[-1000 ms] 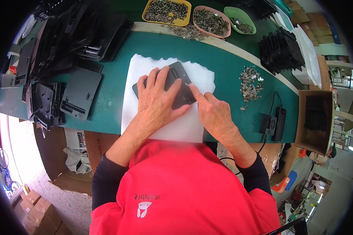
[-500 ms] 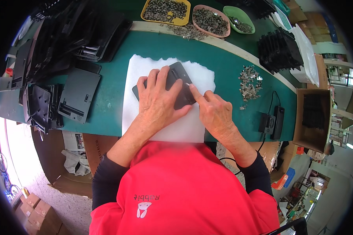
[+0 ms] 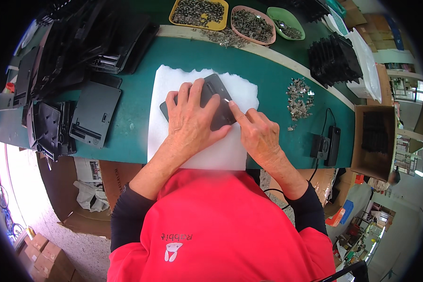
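A dark grey plastic panel [image 3: 215, 85] lies tilted on a white foam sheet [image 3: 163, 89] in front of me. My left hand [image 3: 191, 115] rests on it with the fingers spread, pressing it against the foam. At the panel's right edge is my right hand [image 3: 259, 134], its index finger stretched forward and the other fingers curled under. A small bright tip [image 3: 227, 99] shows just beyond that index finger, over the panel; whether it is a tool or a metal part, I cannot make out. What the curled fingers hold is hidden.
Beyond the green tabletop [image 3: 141, 61] stand yellow [image 3: 175, 19], pink [image 3: 235, 9] and green [image 3: 300, 23] trays of small metal parts. Loose metal clips [image 3: 300, 98] lie at right, near a black adapter [image 3: 333, 145]. Dark panels [image 3: 95, 113] are stacked at left; a cardboard box [image 3: 373, 171] stands right.
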The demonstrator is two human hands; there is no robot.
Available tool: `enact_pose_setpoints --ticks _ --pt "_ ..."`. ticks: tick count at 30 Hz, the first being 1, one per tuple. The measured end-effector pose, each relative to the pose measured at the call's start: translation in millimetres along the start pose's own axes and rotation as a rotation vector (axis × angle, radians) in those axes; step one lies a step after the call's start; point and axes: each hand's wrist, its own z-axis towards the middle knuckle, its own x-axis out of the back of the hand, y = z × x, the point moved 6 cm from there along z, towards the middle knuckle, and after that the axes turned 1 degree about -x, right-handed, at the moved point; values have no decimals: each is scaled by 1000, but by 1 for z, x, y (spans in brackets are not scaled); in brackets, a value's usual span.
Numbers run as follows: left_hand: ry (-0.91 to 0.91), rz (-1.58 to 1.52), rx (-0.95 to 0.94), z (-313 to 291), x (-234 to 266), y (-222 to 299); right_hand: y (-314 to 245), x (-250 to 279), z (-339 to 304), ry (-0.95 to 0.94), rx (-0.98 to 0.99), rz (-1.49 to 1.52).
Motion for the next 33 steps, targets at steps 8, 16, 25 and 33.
enact_pose_setpoints --ticks 8,16,25,33 --pt "16 17 -3 0 0 1 -5 -1 1 -28 16 9" --pt "18 9 -3 1 0 1 -6 -4 -4 -2 0 -18" --pt "-21 -28 8 2 -2 -2 -9 -2 2 -89 16 -83" --pt "17 -71 -16 0 -4 -3 -20 6 20 -319 8 -151"
